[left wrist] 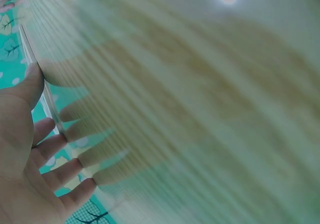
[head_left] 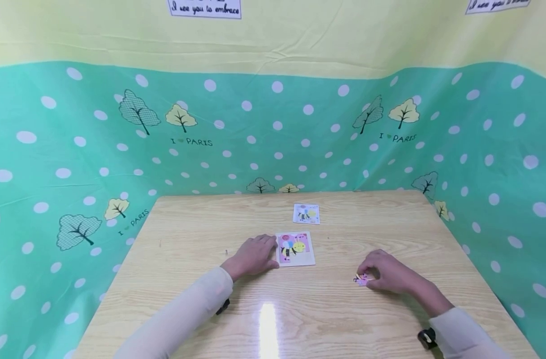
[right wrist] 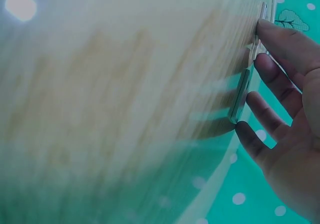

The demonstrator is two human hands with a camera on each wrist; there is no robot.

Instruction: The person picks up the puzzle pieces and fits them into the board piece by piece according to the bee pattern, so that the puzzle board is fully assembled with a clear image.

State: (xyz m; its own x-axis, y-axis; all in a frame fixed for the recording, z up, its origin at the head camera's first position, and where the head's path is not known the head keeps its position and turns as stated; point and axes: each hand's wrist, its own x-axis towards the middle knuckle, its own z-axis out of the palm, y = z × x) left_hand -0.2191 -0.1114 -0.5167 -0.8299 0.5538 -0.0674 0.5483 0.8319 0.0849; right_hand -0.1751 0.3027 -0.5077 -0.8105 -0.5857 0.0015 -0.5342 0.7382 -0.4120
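A square puzzle board point(head_left: 306, 257) with a bee picture lies mid-table, its lower right part bare white. My left hand point(head_left: 253, 255) rests at its left edge, thumb by the near corner. In the left wrist view the same hand's fingers point(left wrist: 51, 151) are spread and relaxed. Right of the board, my right hand point(head_left: 387, 271) pinches a small pink puzzle piece point(head_left: 361, 280) between thumb and index finger, low over the tabletop. The right wrist view shows a thin flat piece point(right wrist: 262, 13) at the thumb tip and a thicker slab edge-on point(right wrist: 240, 96) by the other fingers; its kind is unclear.
A printed card point(head_left: 306, 214) with a matching bee lies behind the board. The wooden table point(head_left: 188, 224) ends at a green dotted cloth point(head_left: 237, 134) behind and at both sides. A bright light reflection falls on the front of the table. A tiny speck point(head_left: 226, 252) lies left of the left hand.
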